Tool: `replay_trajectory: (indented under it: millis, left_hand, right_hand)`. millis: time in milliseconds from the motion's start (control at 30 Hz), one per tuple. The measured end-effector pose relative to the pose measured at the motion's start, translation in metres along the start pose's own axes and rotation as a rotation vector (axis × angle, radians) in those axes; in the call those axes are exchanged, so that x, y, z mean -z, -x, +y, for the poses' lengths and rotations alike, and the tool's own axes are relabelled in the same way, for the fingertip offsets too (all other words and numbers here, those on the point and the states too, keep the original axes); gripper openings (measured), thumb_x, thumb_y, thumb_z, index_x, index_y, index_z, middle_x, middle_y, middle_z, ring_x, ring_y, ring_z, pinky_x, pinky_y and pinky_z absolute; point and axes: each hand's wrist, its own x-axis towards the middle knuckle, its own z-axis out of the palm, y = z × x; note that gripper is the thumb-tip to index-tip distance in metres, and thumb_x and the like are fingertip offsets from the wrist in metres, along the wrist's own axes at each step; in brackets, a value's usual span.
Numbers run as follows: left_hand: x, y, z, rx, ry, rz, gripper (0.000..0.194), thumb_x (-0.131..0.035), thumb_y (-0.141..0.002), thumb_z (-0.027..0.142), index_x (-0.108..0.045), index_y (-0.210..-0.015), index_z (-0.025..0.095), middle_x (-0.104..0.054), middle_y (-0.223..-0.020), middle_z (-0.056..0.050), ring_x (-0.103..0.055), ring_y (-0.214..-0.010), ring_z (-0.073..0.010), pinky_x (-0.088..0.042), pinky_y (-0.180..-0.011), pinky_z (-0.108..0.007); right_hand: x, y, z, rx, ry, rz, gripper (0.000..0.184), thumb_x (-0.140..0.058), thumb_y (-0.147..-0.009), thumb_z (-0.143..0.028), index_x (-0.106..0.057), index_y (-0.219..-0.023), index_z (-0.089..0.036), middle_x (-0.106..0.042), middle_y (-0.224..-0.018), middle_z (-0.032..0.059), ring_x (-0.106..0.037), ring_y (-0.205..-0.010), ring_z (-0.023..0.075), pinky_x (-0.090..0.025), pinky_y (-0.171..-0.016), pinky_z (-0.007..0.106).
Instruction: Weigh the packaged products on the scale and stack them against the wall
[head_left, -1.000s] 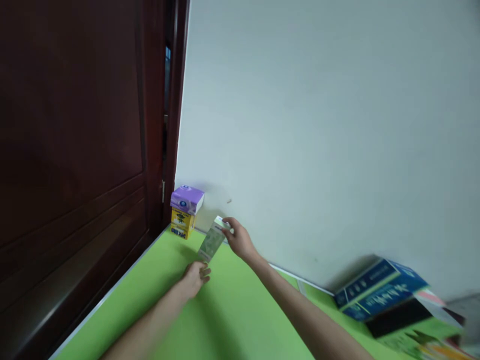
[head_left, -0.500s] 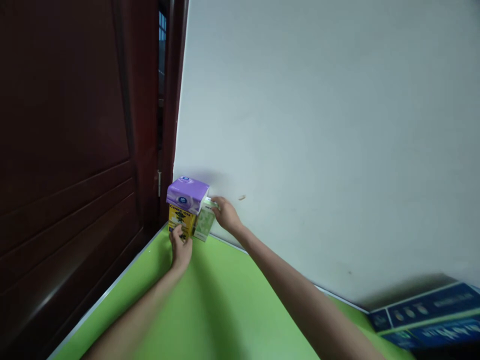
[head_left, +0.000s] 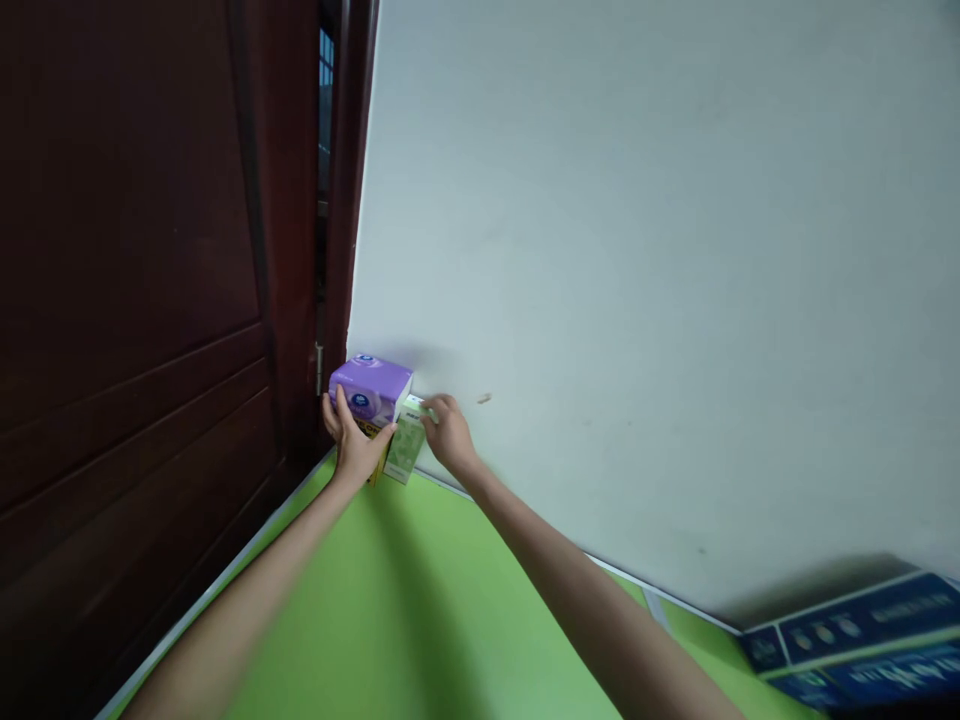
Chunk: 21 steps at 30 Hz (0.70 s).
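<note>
A purple tissue pack (head_left: pixel 375 376) lies on top of a yellow box (head_left: pixel 379 468), mostly hidden behind my left hand. My left hand (head_left: pixel 356 446) spans the pack's lower front, fingers at its left side and thumb at its lower right corner. A light green box (head_left: pixel 405 440) stands upright, slightly tilted, against the right side of the yellow box. My right hand (head_left: pixel 448 434) has its fingers closed at the green box's upper right edge.
A dark red door (head_left: pixel 150 300) and its frame rise on the left. The pale wall (head_left: pixel 637 250) is behind the boxes. They rest on a bright green surface (head_left: pixel 360 620). A dark blue printed box (head_left: pixel 862 640) sits at the lower right.
My left hand has moved up from the yellow box onto the purple tissue pack, which has shifted slightly left. My right hand stays at the green box.
</note>
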Motion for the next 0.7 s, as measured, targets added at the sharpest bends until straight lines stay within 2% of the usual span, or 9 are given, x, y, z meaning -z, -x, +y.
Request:
replay_trajectory:
  millis: [167,300,400,500,567,700]
  left_hand:
    - [0.003,0.000,-0.005,-0.023,-0.017,-0.021,0.097,-0.072,-0.064,0.034,-0.017,-0.143,0.017,-0.004,-0.149,-0.021,-0.005,-0.139,-0.0365,-0.013,-0.110,-0.050]
    - [0.006,0.003,-0.011,-0.031,-0.008,-0.029,0.091,-0.070,-0.067,0.031,-0.021,-0.142,0.019,-0.004,-0.150,-0.019,-0.004,-0.140,-0.0361,-0.013,-0.110,-0.050]
    - [0.007,0.012,-0.015,-0.059,-0.017,-0.031,0.082,-0.066,-0.071,0.027,-0.025,-0.141,0.015,-0.007,-0.149,-0.021,-0.006,-0.140,-0.0353,-0.013,-0.111,-0.049]
    - [0.006,0.020,-0.017,-0.071,-0.043,-0.048,0.080,-0.064,-0.072,0.026,-0.025,-0.141,0.013,-0.008,-0.148,-0.023,-0.009,-0.139,-0.0366,-0.015,-0.110,-0.049]
    - [0.005,0.022,-0.018,-0.062,-0.054,-0.059,0.084,-0.066,-0.071,0.027,-0.023,-0.142,0.013,-0.006,-0.148,-0.024,-0.009,-0.139,-0.0376,-0.017,-0.110,-0.049]
    - [-0.002,0.015,-0.017,-0.020,-0.045,-0.038,0.102,-0.072,-0.064,0.034,-0.012,-0.144,0.016,-0.001,-0.150,-0.024,-0.005,-0.139,-0.0384,-0.019,-0.109,-0.052]
  right_hand:
    - [-0.003,0.017,0.006,0.025,0.007,-0.006,0.043,-0.046,-0.079,-0.010,-0.053,-0.121,-0.018,-0.045,-0.130,0.0134,-0.042,-0.122,0.0281,-0.039,-0.101,0.043]
    - [-0.001,0.024,0.006,0.027,0.031,-0.052,0.053,-0.045,-0.077,-0.005,-0.048,-0.129,-0.019,-0.043,-0.135,0.0119,-0.037,-0.128,0.0288,-0.037,-0.104,0.044]
    - [0.001,0.020,0.003,0.011,0.053,-0.076,0.048,-0.042,-0.082,-0.008,-0.050,-0.128,-0.016,-0.044,-0.134,0.0153,-0.042,-0.124,0.0300,-0.042,-0.098,0.042]
    - [0.004,0.013,0.001,-0.010,0.059,-0.087,0.041,-0.040,-0.087,-0.015,-0.053,-0.126,-0.016,-0.054,-0.122,0.0150,-0.056,-0.107,0.0268,-0.047,-0.089,0.038]
    - [0.005,0.010,0.002,-0.024,0.061,-0.093,0.040,-0.041,-0.087,-0.016,-0.055,-0.125,-0.016,-0.059,-0.114,0.0136,-0.060,-0.098,0.0247,-0.048,-0.086,0.036]
    - [0.005,0.011,0.003,-0.046,0.074,-0.090,0.041,-0.042,-0.087,-0.015,-0.054,-0.126,-0.017,-0.058,-0.115,0.0118,-0.059,-0.099,0.0225,-0.046,-0.088,0.034]
